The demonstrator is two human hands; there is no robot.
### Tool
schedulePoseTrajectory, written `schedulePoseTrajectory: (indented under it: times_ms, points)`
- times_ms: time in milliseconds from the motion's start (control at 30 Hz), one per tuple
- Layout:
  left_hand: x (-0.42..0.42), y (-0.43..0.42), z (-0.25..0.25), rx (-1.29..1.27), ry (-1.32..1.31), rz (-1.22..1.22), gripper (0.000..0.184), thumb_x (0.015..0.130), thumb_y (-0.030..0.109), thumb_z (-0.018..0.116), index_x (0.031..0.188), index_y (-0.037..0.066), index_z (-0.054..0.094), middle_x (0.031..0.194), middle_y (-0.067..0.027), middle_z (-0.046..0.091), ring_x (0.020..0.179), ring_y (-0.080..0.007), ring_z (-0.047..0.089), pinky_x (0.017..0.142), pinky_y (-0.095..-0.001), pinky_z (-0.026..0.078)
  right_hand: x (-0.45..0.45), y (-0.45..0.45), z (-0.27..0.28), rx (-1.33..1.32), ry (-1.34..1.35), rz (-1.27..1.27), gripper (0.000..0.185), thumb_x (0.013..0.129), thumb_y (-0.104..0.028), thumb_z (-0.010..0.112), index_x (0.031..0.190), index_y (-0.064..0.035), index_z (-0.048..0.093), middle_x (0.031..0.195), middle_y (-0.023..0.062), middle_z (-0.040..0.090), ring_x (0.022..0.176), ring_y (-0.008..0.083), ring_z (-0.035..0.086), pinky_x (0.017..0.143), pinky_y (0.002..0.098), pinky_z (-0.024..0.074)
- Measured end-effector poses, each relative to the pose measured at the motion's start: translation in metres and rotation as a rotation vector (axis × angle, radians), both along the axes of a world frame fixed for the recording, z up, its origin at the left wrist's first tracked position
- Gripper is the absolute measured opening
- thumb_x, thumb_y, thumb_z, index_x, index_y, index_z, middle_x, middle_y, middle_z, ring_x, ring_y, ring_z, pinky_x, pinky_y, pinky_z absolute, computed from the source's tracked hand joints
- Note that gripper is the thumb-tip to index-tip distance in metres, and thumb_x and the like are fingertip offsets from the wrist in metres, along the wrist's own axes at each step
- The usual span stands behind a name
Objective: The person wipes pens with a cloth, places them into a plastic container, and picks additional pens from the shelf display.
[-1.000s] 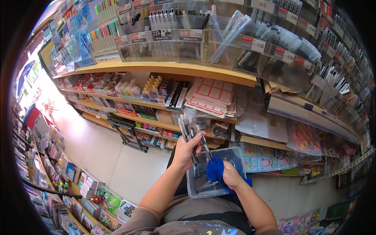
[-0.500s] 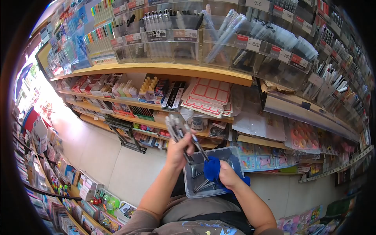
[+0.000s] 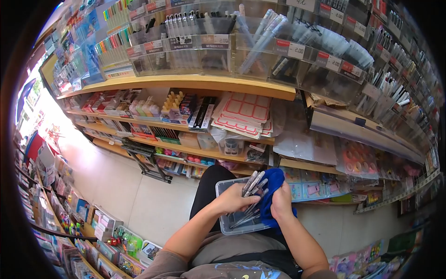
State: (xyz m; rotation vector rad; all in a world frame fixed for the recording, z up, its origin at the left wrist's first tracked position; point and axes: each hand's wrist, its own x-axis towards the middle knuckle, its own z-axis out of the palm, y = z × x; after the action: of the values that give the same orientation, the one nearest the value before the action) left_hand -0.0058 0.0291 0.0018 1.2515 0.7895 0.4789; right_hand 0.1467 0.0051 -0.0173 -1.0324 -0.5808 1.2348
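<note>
- Blue cloth is bunched in your right hand, the fingers curled tightly round it; gathering it this way probably keeps its folds under control, though its lower part hangs over the tub's side.
- Your left hand grips a bundle of pens, thumb across them. Held together near one end, their other ends stand free and point up beside the cloth; whether they touch it, you cannot tell from this angle.
- Both hands work over the clear plastic tub, which likely means anything that slips lands inside.
- More loose pens lie slanted within the tub, below your left hand.
- That tub sits close against your body, beside your dark-trousered leg. It seems to rest on your lap, leaving both hands free, but its underside is hidden.
- Ahead, clear pen compartments hold stock upright above the wooden shelf edge, presumably sorted so price labels match each slot.
</note>
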Motion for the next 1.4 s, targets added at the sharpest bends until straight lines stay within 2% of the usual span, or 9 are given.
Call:
schedulePoseTrajectory:
  times_ms: [267, 533, 767, 1000, 1100, 1233, 1333, 1367, 1400]
  points:
    - [-0.003, -0.002, 0.002, -0.079, -0.033, 0.054, 0.022, 0.083, 0.021, 0.062, 0.07, 0.005, 0.054, 0.053, 0.0004, 0.048, 0.045, -0.007, 0.043, 0.042, -0.0215, 0.032, -0.003, -0.001, 0.003, 0.09, -0.346, 0.181, 0.005, 0.081, -0.005, 0.057, 0.086, -0.0039, 0.058, 0.081, -0.0026, 0.057, 0.075, 0.0053, 0.05, 0.07, 0.022, 0.0412]
    - [-0.001, -0.003, -0.006, -0.068, -0.029, 0.03, 0.019, 0.085, 0.02, 0.06, 0.076, 0.004, 0.054, 0.054, 0.0002, 0.049, 0.046, -0.0067, 0.044, 0.043, -0.0208, 0.033, -0.003, 0.0, -0.005, 0.159, -0.528, 0.178, 0.007, 0.084, -0.01, 0.057, 0.088, -0.0047, 0.055, 0.081, -0.0023, 0.055, 0.075, 0.0059, 0.05, 0.069, 0.023, 0.0419]
    - [-0.005, -0.003, -0.006, -0.135, -0.138, 0.073, 0.019, 0.086, 0.017, 0.057, 0.092, 0.0, 0.051, 0.067, -0.0037, 0.056, 0.05, -0.0073, 0.051, 0.043, -0.0193, 0.039, 0.006, 0.006, -0.009, 0.024, -0.219, -0.252, 0.025, 0.091, -0.031, 0.05, 0.087, -0.0072, 0.053, 0.078, -0.0005, 0.054, 0.071, 0.0074, 0.05, 0.063, 0.0225, 0.0414]
    - [-0.003, -0.006, -0.013, -0.163, -0.208, 0.025, 0.016, 0.086, 0.016, 0.056, 0.086, 0.0, 0.053, 0.066, -0.0059, 0.058, 0.047, -0.0075, 0.051, 0.041, -0.0188, 0.04, 0.022, 0.009, -0.005, -0.081, 0.388, -0.082, 0.024, 0.09, -0.029, 0.049, 0.081, -0.0079, 0.054, 0.078, 0.0022, 0.058, 0.071, 0.013, 0.055, 0.066, 0.0258, 0.0456]
    - [-0.002, -0.007, -0.014, -0.223, -0.254, 0.036, 0.016, 0.086, 0.015, 0.057, 0.085, 0.0, 0.052, 0.067, -0.0075, 0.059, 0.047, -0.0093, 0.052, 0.041, -0.0199, 0.04, 0.019, 0.01, 0.007, -0.083, 0.493, -0.026, 0.022, 0.09, -0.026, 0.05, 0.085, -0.0061, 0.056, 0.081, 0.0045, 0.06, 0.074, 0.015, 0.057, 0.068, 0.0272, 0.0471]
    - [-0.003, -0.007, -0.011, -0.288, -0.31, 0.064, 0.017, 0.086, 0.016, 0.056, 0.085, 0.0, 0.051, 0.069, -0.009, 0.059, 0.048, -0.0112, 0.054, 0.041, -0.0212, 0.042, 0.008, 0.008, 0.013, 0.036, 0.189, -0.07, 0.02, 0.09, -0.02, 0.047, 0.09, -0.0024, 0.057, 0.082, 0.007, 0.061, 0.073, 0.0159, 0.058, 0.067, 0.0269, 0.0476]
    - [0.003, -0.006, -0.01, -0.262, -0.369, 0.145, 0.017, 0.086, 0.016, 0.056, 0.085, -0.001, 0.052, 0.068, -0.009, 0.059, 0.048, -0.0115, 0.055, 0.042, -0.0216, 0.043, 0.002, -0.001, 0.015, -0.008, -0.032, 0.114, 0.021, 0.091, -0.018, 0.045, 0.089, -0.001, 0.057, 0.075, 0.0086, 0.059, 0.063, 0.0165, 0.058, 0.06, 0.0266, 0.0481]
    - [0.005, -0.006, -0.01, -0.249, -0.395, 0.185, 0.017, 0.086, 0.016, 0.056, 0.086, -0.001, 0.051, 0.068, -0.009, 0.059, 0.049, -0.0117, 0.055, 0.042, -0.0217, 0.044, -0.001, -0.003, 0.014, -0.036, -0.085, 0.322, 0.02, 0.091, -0.016, 0.044, 0.092, -0.0003, 0.055, 0.068, 0.008, 0.056, 0.052, 0.0161, 0.055, 0.052, 0.0277, 0.0468]
    - [0.006, -0.004, -0.008, -0.238, -0.372, 0.196, 0.017, 0.086, 0.015, 0.056, 0.086, -0.001, 0.051, 0.068, -0.0089, 0.058, 0.049, -0.0119, 0.055, 0.043, -0.0218, 0.044, -0.011, -0.008, 0.019, -0.06, -0.018, 0.354, 0.017, 0.09, -0.015, 0.045, 0.092, -0.0012, 0.054, 0.062, 0.0057, 0.052, 0.049, 0.0145, 0.052, 0.048, 0.0287, 0.0446]
